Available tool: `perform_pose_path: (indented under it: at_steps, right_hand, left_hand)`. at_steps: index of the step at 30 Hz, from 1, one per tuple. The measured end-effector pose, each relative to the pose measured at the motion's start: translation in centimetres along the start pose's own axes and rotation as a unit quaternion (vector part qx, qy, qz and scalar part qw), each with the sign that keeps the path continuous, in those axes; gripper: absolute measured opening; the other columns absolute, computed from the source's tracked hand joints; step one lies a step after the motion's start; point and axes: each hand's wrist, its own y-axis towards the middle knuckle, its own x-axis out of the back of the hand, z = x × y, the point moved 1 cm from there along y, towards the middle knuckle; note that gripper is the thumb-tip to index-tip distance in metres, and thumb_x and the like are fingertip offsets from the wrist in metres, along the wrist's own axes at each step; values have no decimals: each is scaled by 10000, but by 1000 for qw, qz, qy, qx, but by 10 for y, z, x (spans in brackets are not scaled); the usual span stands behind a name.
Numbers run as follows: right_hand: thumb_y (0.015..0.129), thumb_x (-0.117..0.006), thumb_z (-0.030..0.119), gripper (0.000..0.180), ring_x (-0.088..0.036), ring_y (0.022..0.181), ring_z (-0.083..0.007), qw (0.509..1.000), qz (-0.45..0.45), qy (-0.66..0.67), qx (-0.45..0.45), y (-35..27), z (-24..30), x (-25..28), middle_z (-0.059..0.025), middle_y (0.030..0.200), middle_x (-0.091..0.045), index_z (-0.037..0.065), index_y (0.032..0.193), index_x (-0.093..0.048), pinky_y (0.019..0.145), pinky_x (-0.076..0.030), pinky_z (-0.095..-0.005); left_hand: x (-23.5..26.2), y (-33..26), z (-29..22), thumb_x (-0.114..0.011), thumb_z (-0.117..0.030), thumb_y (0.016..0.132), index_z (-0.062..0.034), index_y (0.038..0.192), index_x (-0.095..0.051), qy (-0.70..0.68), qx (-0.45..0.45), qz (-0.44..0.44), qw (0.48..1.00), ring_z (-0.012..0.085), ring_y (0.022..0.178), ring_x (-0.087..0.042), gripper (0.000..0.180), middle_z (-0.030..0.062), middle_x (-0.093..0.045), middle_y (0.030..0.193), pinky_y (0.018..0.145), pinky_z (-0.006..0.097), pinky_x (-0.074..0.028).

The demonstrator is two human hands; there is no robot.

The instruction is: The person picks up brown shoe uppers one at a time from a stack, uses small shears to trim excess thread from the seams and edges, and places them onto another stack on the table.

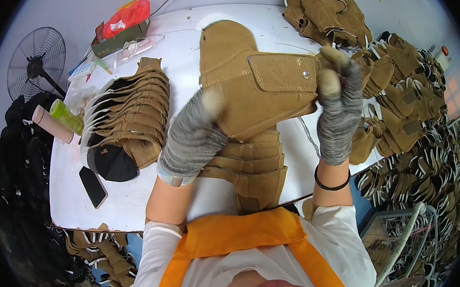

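Both hands hold up a brown suede boot upper [233, 93], with a stitched flap and a small shiny metal stud near its right end. My left hand [193, 133], in a grey fingerless glove, grips the lower left edge; its thumb is slightly blurred. At the right end, my right hand [340, 111], gloved alike, closes its fingers on the edge by the stud. Below the held piece lies an overlapping row of similar uppers [254, 172] close to my body. Another row of brown uppers [145, 103], with white and black linings, stands to the left.
On the white table [124, 205] are a dark phone [93, 187], a green bottle [65, 116], a pink tumbler [51, 124] and a box with a red bag [125, 21]. Brown uppers pile up at the right [403, 107] and far right corner [327, 11]. A fan [35, 68] stands left.
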Motion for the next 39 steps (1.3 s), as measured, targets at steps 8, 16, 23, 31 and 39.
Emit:
perform_pose_path:
  at_steps: [8, 16, 23, 31, 39]
  right_hand:
    - [888, -661, 328, 330, -614, 830, -112, 970, 87, 131, -186, -20, -1, -5, -22, 962, -645, 65, 1084, -627, 707, -521, -247]
    - [953, -581, 314, 327, -577, 763, -91, 988, 58, 42, -133, -18, -9, -9, -19, 829, -630, 33, 1111, -632, 665, -500, -229]
    - [959, -522, 389, 460, -615, 861, -159, 974, 71, -169, 132, 0, 12, 19, -72, 1004, -661, 62, 1277, -585, 753, -507, -284]
    - [833, -607, 436, 539, -499, 701, -232, 887, 170, -346, 254, 4, 27, 15, -60, 769, -479, 185, 1310, -584, 639, -458, -355]
    - [769, -683, 369, 498, -512, 672, -207, 893, 140, -343, 256, 3, 28, 10, -38, 761, -498, 198, 1235, -648, 589, -450, -335]
  left_hand:
    - [-7, -7, -12, -726, -270, 838, -5, 1242, -549, 316, -55, -61, 945, 159, 1046, -574, 515, 90, -612, 1183, 912, 296, -469]
    - [-11, -7, -5, -733, -304, 825, -6, 1241, -542, 354, 5, -62, 933, 180, 1039, -580, 546, 89, -613, 1154, 899, 308, -477]
    - [-19, -10, -8, -734, -258, 799, -1, 1246, -530, 206, 38, -88, 974, 185, 1026, -595, 555, 95, -614, 1139, 894, 313, -492]
    - [-9, -3, -7, -738, -138, 692, -1, 1270, -508, 73, 21, -87, 993, 231, 1045, -606, 638, 114, -613, 1149, 934, 362, -500]
    - [-17, -9, -13, -739, -143, 665, -4, 1295, -490, 132, 46, -110, 984, 241, 1053, -599, 692, 114, -603, 1168, 955, 364, -484]
